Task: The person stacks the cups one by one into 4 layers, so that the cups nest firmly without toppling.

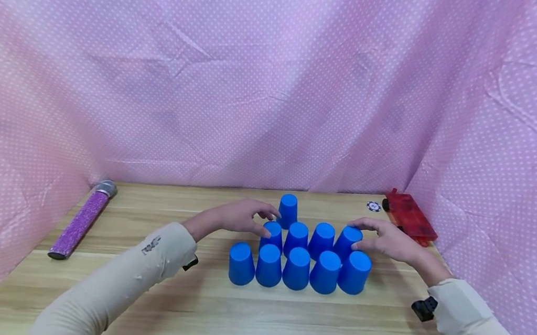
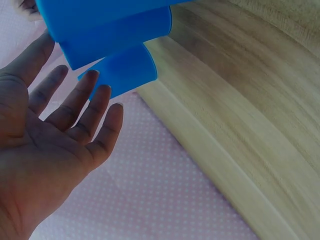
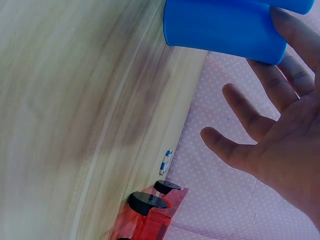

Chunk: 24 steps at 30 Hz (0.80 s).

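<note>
Several blue cups stand upside down in two rows, with one lone blue cup (image 1: 287, 211) behind them. My left hand (image 1: 244, 215) is at the left end of the rear row, its thumb by the end cup (image 1: 274, 231) and its fingers spread loosely. In the left wrist view those fingers look relaxed and separate beside the cups (image 2: 117, 35). At the row's other end, my right hand (image 1: 388, 240) has thumb and forefinger on either side of the last cup (image 1: 345, 240). The right wrist view shows its other fingers extended past that cup (image 3: 225, 27).
The front row of cups (image 1: 296, 268) stands nearest me on the wooden table (image 1: 256, 319). A purple glittery microphone (image 1: 81, 221) lies at left. At back right are a poker chip (image 1: 374, 207) and a red translucent toy vehicle (image 1: 409, 215). Pink dotted cloth (image 1: 256, 82) surrounds the table.
</note>
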Each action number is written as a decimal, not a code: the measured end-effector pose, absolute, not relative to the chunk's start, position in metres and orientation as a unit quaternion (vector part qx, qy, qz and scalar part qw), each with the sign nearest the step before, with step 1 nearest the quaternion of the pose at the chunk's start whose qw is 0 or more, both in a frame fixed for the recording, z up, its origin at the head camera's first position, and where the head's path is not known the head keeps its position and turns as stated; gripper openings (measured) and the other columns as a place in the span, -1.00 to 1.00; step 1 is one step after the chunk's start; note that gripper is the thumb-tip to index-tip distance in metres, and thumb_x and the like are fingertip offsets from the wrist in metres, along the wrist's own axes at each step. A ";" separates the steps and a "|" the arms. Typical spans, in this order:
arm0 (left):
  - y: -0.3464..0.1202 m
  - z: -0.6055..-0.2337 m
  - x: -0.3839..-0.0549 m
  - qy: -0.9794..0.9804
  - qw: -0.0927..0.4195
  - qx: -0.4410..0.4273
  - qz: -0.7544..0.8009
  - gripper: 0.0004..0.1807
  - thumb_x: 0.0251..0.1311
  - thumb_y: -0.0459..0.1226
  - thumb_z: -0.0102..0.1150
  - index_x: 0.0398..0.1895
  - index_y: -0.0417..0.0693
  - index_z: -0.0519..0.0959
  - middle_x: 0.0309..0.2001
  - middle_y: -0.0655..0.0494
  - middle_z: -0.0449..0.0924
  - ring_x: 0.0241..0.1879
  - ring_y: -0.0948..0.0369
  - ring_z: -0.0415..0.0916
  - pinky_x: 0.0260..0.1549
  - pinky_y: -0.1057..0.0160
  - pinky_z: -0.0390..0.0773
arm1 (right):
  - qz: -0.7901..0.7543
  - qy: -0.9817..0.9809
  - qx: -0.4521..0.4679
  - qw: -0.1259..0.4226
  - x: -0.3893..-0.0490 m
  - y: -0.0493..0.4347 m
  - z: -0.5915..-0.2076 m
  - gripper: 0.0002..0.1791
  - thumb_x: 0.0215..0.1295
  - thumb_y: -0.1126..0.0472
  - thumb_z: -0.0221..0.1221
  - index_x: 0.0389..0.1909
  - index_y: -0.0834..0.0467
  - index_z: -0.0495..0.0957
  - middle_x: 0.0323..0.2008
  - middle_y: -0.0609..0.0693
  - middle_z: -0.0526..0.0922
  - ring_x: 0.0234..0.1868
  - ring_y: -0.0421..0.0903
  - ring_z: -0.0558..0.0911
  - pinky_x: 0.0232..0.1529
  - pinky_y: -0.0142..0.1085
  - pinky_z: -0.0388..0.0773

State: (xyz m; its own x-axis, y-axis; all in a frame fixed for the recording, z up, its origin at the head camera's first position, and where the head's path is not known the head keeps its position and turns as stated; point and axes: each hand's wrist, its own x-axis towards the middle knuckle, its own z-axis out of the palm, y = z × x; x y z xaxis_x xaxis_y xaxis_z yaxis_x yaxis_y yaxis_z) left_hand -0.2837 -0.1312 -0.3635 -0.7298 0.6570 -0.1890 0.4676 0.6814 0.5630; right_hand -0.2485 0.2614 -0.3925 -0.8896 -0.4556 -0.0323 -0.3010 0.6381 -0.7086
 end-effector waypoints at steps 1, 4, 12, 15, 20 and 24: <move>-0.130 -0.364 -0.283 0.898 0.190 0.315 0.243 -0.40 0.23 0.00 0.34 0.35 0.21 0.46 0.26 0.14 0.56 0.33 0.08 0.44 0.27 -0.13 0.48 | -0.370 0.899 -0.210 0.105 -0.248 0.261 -0.393 -0.41 0.29 0.05 0.32 0.28 0.20 0.48 0.21 0.23 0.57 0.27 0.29 0.49 0.19 0.32 0.44; -0.129 -0.365 -0.283 0.901 0.187 0.317 0.232 -0.40 0.23 0.02 0.34 0.34 0.24 0.47 0.25 0.15 0.56 0.31 0.11 0.46 0.26 -0.10 0.50 | -0.374 0.898 -0.209 0.105 -0.248 0.261 -0.393 -0.41 0.29 0.06 0.33 0.28 0.20 0.48 0.21 0.23 0.57 0.27 0.29 0.49 0.20 0.34 0.42; -0.129 -0.366 -0.281 0.898 0.193 0.317 0.238 -0.41 0.22 -0.02 0.36 0.33 0.20 0.48 0.25 0.13 0.56 0.30 0.08 0.46 0.24 -0.11 0.51 | -0.373 0.898 -0.207 0.108 -0.248 0.261 -0.391 -0.40 0.29 0.06 0.32 0.29 0.21 0.47 0.23 0.25 0.56 0.28 0.31 0.48 0.19 0.32 0.45; -0.129 -0.366 -0.281 0.896 0.195 0.317 0.241 -0.42 0.22 -0.03 0.36 0.31 0.18 0.49 0.23 0.12 0.57 0.29 0.06 0.47 0.23 -0.12 0.52 | -0.373 0.899 -0.205 0.107 -0.247 0.261 -0.391 -0.40 0.29 0.06 0.33 0.29 0.21 0.47 0.23 0.25 0.56 0.28 0.31 0.48 0.19 0.31 0.46; -0.128 -0.368 -0.280 0.897 0.196 0.313 0.242 -0.45 0.22 -0.06 0.37 0.29 0.19 0.51 0.18 0.14 0.60 0.24 0.08 0.50 0.20 -0.10 0.54 | -0.376 0.898 -0.202 0.109 -0.247 0.261 -0.391 -0.39 0.29 0.06 0.33 0.29 0.22 0.47 0.23 0.25 0.55 0.29 0.31 0.47 0.19 0.28 0.48; -0.127 -0.370 -0.281 0.897 0.192 0.316 0.241 -0.48 0.22 -0.07 0.38 0.25 0.19 0.53 0.14 0.16 0.62 0.21 0.12 0.52 0.18 -0.06 0.56 | -0.375 0.898 -0.200 0.109 -0.247 0.261 -0.392 -0.39 0.28 0.06 0.34 0.29 0.21 0.47 0.23 0.24 0.56 0.28 0.30 0.47 0.17 0.27 0.50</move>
